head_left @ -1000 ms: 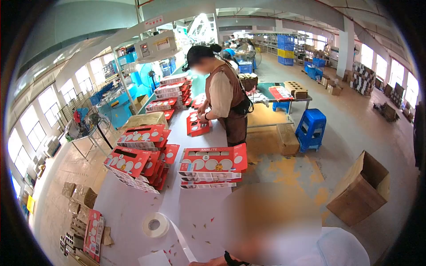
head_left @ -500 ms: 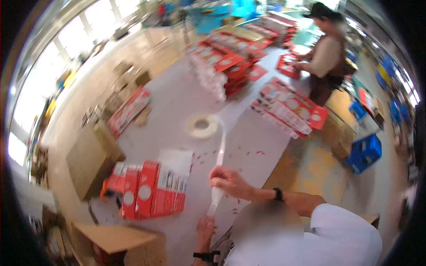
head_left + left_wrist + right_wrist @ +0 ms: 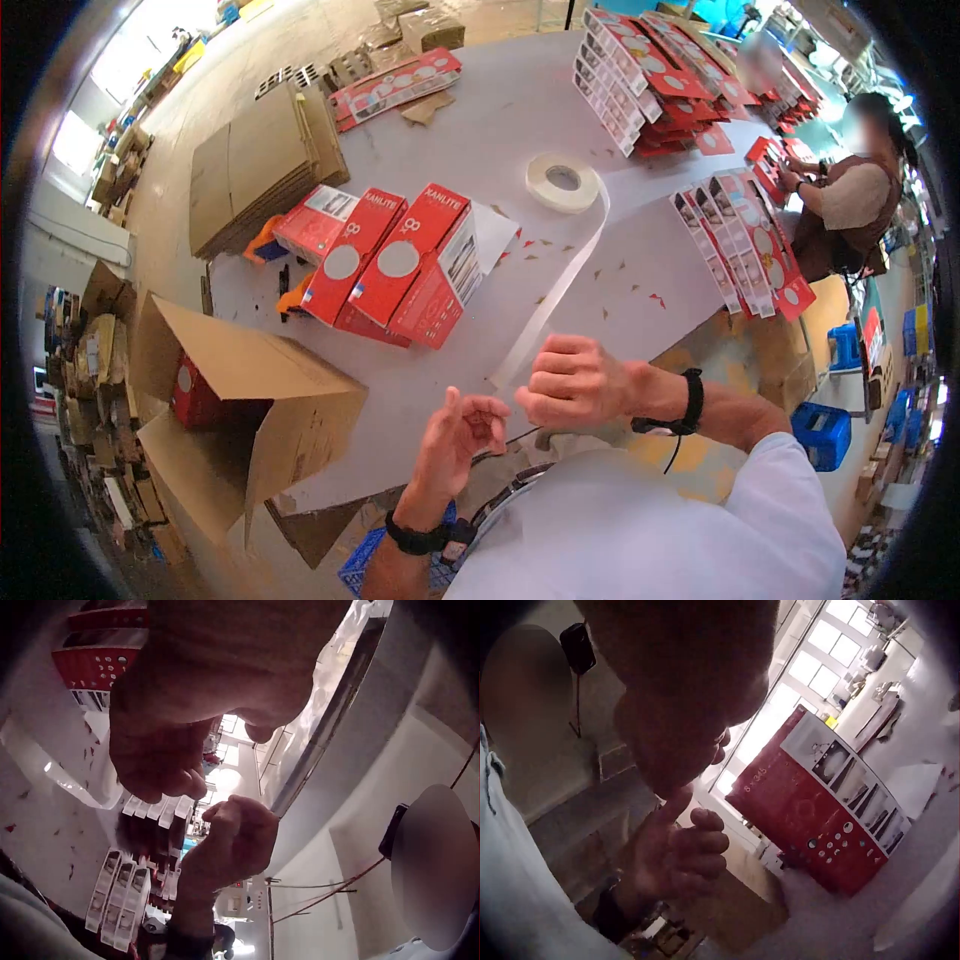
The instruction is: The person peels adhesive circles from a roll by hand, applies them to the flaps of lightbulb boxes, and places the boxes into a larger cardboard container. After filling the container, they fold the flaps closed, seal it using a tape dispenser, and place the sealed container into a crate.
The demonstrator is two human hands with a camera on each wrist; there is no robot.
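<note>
My right hand point(image 3: 575, 382) is raised over the near table edge in the head view, its fingers curled into a fist with nothing visible in them. Close beside it is my left hand point(image 3: 462, 440), thumb up and fingers loosely bent, with a gap between thumb and fingers. The left wrist view shows the right hand point(image 3: 236, 844) facing the left fingertips. A white roll of tape point(image 3: 545, 195) lies on the table, and its pulled-out strip point(image 3: 562, 290) runs towards the hands, the end lying just behind the right fist.
Red printed boxes point(image 3: 420, 265) stand left of the strip, beside flattened cardboard point(image 3: 255, 165). An open carton point(image 3: 300, 430) holds a red box at the near left. Stacks of red packaging point(image 3: 650, 85) fill the far side, where another person point(image 3: 850, 195) works. Small scraps lie scattered about.
The view has swung down and left towards the boxes and carton. Half a second ago both hands were on the tape strip; now they are raised close together, with the strip's end beyond them.
</note>
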